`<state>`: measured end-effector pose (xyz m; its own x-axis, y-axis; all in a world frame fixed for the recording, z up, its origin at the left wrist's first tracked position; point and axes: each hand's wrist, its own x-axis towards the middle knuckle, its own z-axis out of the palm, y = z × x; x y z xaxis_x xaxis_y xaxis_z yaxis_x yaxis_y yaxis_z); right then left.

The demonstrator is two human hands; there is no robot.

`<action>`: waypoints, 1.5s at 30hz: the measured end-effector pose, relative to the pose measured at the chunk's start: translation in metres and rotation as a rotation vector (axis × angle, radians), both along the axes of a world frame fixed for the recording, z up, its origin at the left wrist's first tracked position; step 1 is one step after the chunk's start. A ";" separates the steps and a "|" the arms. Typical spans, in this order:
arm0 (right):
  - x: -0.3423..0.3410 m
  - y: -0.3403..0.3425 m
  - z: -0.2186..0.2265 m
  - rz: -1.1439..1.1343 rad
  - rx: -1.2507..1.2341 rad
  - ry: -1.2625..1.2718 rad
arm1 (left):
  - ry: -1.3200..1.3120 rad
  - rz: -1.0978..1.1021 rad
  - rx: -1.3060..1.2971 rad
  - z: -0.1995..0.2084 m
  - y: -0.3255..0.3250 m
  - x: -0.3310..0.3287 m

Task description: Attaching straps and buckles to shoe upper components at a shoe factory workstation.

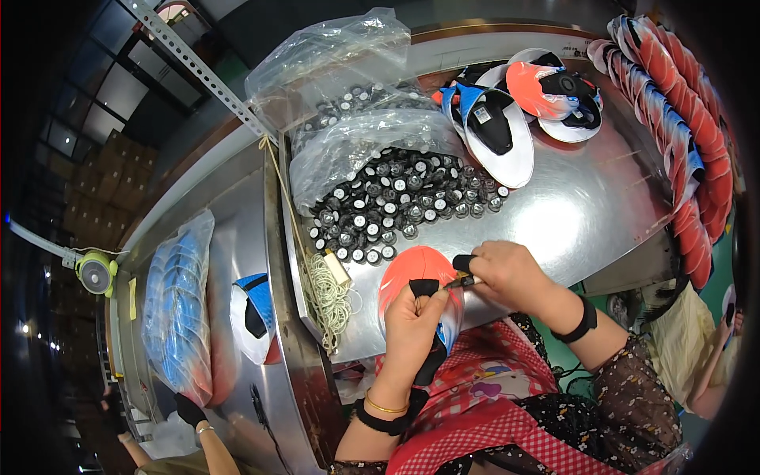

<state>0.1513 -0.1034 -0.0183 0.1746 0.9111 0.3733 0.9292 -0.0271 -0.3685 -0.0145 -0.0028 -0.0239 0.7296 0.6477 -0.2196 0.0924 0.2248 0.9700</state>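
The orange and blue cap (404, 267) lies at the near edge of the metal table (586, 214), in front of the person, partly covered by the left hand (415, 321). That hand is closed, thumb and fingers pinching by the black strap (425, 286). The right hand (507, 273), just to its right, has its fingers pressed together on a slim dark piece (461, 282), which reaches toward the left fingertips; whether it is a tool or a fitting, I cannot tell. With both grips so small and close together, the likeliest slip is the strap twisting or escaping if the left pinch loosens while the right hand pulls. Should the slim piece be hard or sharp, a skid could nick the left thumb or scuff the brim. The loose heap of round black-and-white pieces (396, 198) sits just beyond the cap, so a far push might scatter some; the tangled cord (326, 297) on the left could snag the left hand if it swung wide.
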 end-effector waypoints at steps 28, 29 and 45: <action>-0.036 0.011 0.005 -0.246 0.375 0.455 | -0.079 0.059 -0.150 0.019 -0.003 0.005; -0.033 0.011 0.004 -0.242 0.371 0.456 | -0.057 0.098 -0.149 0.016 -0.003 0.004; -0.050 -0.001 -0.002 -0.084 0.181 1.401 | -0.127 0.068 -0.125 0.012 -0.008 0.001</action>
<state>0.1015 -0.1047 -0.0201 0.5435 0.8383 -0.0432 -0.2060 0.0832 -0.9750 -0.0132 -0.0109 -0.0121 0.7123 0.6697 -0.2101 -0.0486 0.3457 0.9371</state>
